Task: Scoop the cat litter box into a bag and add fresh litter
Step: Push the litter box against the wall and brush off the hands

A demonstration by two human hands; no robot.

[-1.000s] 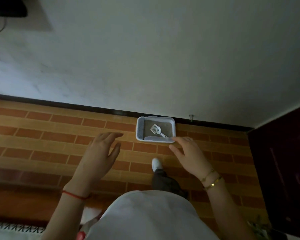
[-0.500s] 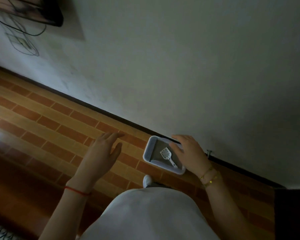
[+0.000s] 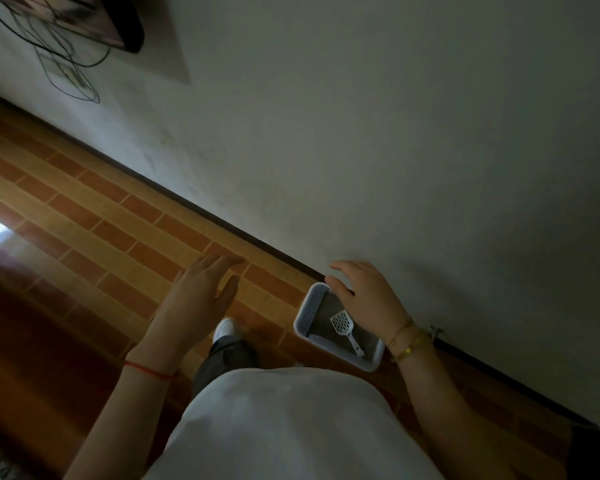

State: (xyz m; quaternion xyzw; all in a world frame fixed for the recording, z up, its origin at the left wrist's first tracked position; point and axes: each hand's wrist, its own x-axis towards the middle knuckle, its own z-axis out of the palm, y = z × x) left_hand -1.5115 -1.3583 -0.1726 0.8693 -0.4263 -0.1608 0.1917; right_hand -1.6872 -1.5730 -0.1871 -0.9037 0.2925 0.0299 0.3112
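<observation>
Right hand (image 3: 368,299) has shifted above the litter box (image 3: 310,303) — wall-side edge.

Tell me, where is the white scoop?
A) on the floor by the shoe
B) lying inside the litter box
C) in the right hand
B: the scoop lies inside the litter box, and neither the left hand nor the right hand holds it.

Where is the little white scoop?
In the head view, the scoop lies inside the litter box by the wall, right of centre, near the right hand.
</observation>
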